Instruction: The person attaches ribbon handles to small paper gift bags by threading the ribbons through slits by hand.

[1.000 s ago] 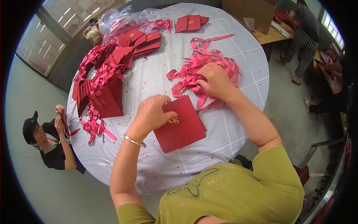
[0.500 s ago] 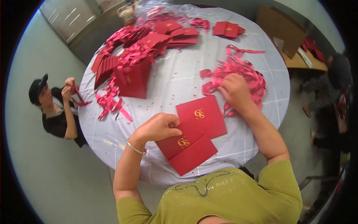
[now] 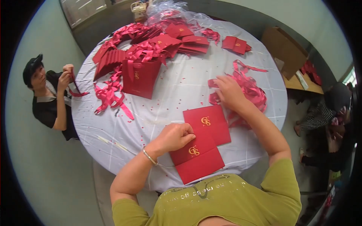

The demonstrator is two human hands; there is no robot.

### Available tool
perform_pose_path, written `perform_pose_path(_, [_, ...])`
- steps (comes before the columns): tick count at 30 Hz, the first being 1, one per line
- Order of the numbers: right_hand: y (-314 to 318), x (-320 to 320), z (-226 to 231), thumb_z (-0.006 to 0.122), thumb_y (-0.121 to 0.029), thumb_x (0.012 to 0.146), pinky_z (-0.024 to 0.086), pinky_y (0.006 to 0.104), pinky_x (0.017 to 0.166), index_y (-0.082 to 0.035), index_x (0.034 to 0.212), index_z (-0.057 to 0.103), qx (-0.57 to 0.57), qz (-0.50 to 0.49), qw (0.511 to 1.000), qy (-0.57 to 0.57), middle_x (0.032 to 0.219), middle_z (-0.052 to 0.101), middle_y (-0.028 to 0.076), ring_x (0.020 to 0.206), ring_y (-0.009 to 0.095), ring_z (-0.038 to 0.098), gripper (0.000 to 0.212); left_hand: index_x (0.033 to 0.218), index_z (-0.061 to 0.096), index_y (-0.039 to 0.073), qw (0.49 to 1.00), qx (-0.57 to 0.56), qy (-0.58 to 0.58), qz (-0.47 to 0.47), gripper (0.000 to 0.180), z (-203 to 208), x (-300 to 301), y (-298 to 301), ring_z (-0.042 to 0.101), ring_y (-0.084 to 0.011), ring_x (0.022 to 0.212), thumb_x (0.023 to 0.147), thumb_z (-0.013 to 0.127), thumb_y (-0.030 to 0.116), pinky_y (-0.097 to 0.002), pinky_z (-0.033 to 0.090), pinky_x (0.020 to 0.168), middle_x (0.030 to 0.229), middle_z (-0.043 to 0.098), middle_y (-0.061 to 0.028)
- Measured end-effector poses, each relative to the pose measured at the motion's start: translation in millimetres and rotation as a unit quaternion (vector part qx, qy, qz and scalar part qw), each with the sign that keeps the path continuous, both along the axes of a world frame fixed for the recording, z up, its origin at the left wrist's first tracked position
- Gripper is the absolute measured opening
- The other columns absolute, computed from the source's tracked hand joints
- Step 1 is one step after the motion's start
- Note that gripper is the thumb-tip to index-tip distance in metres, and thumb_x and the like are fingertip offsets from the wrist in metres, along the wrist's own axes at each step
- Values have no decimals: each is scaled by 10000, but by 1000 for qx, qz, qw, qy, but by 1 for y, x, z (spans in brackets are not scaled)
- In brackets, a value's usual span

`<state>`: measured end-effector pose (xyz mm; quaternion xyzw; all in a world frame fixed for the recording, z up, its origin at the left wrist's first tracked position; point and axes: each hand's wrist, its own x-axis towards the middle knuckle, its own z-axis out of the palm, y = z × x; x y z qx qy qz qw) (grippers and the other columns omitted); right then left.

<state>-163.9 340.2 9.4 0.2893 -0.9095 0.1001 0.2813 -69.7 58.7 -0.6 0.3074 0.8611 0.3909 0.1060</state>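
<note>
My left hand (image 3: 174, 138) has thumb and fingers closed on the upper left edge of a flat red paper bag (image 3: 201, 162). The bag has a gold emblem and a crease across it, and lies in front of me. Partly under it, farther off, another flat red bag (image 3: 207, 124) shows the same emblem. My right hand (image 3: 229, 91) is over the left side of a loose heap of pink-red ribbons (image 3: 253, 90), fingers stretched out toward the left. Whether a ribbon is under its fingertips is hidden.
Red bags with ribbons (image 3: 141, 79) crowd the far left of the round white-clothed table (image 3: 177, 84); clear plastic (image 3: 169, 9) lies behind them. A small stack of bags (image 3: 235, 44) sits far right. A person in a black cap (image 3: 49, 90) holds a ribbon at left. Cardboard (image 3: 283, 49) stands beyond.
The view has shifted slightly. My right hand has moved from the ribbon heap's near edge toward its far left, and its fingers have straightened. My left hand keeps its grip on the bag.
</note>
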Motion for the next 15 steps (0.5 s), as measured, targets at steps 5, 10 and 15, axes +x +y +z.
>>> perform_pose_path(5, [-10, -69, -14, 671, -132, 743, 495, 439, 806, -19, 867, 644, 64, -24, 997, 20, 909, 662, 159, 921, 345, 605, 170, 876, 647, 59, 999, -13, 28, 31, 161, 0, 8, -7, 667, -266, 649, 851, 696, 211, -366, 507, 597, 703, 684, -102])
perform_pose_path(10, [-6, -74, -14, 632, -121, 715, 511, 463, 701, -38, 681, 677, 122, -54, 991, -7, 741, 674, 159, 745, 342, 633, 100, 890, 651, 48, 999, -2, 36, -3, 182, -1, 8, -8, 669, -305, 696, 837, 704, 214, -383, 511, 621, 763, 697, -124])
perform_pose_path(15, [-49, -11, 28, 635, -137, 861, 516, 363, 708, -29, 899, 691, -163, -11, 968, -192, 797, 671, 167, 776, 279, 659, 127, 888, 662, 43, 1000, -3, -11, 0, 195, -4, 6, -12, 670, -303, 719, 818, 717, 217, -381, 514, 638, 770, 692, -139])
